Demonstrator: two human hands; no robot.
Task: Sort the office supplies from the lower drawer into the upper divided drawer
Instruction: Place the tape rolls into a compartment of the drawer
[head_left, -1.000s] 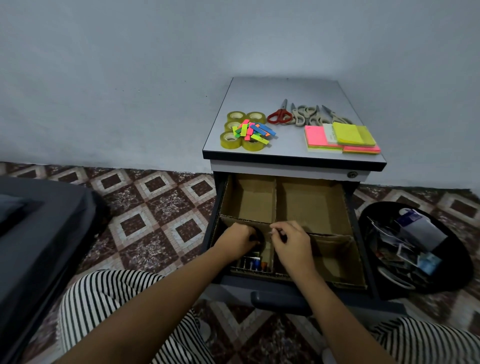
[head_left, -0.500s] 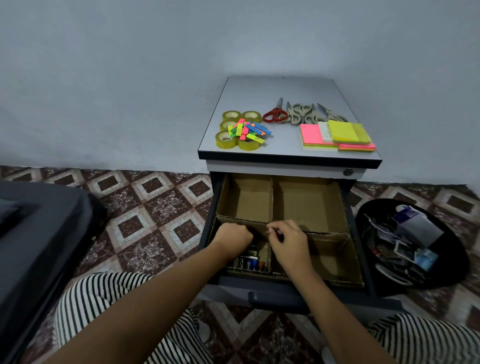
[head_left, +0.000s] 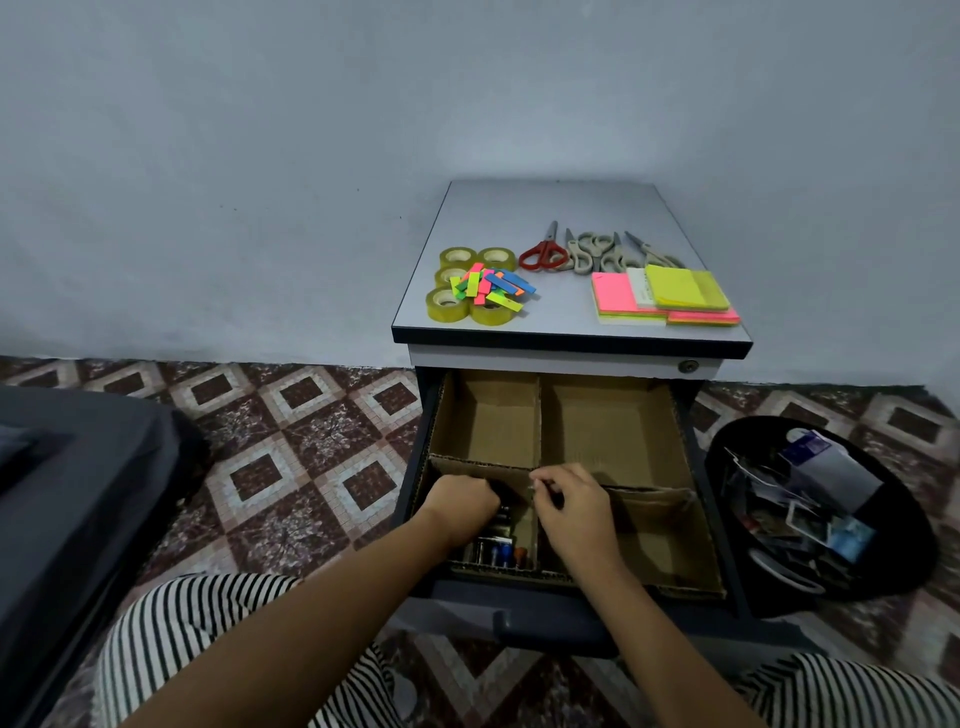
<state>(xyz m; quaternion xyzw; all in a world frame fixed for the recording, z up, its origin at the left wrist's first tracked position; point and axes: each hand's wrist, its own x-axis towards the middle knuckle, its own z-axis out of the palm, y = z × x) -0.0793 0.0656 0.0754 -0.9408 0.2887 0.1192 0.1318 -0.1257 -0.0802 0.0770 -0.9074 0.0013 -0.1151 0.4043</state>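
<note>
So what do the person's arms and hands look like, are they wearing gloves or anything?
No gloves. The left hand and right hand are bare, with no rings, watch or bracelet showing. The left forearm and right forearm are bare too, no sleeves in view. The only clothing seen is black-and-white striped trousers.

Dim, flat light (edges warped)

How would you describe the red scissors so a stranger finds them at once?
On the grey top of the drawer cabinet, a row of scissors lies behind the neon sticky notes. The red-handled pair is leftmost; the others have beige handles.
</note>
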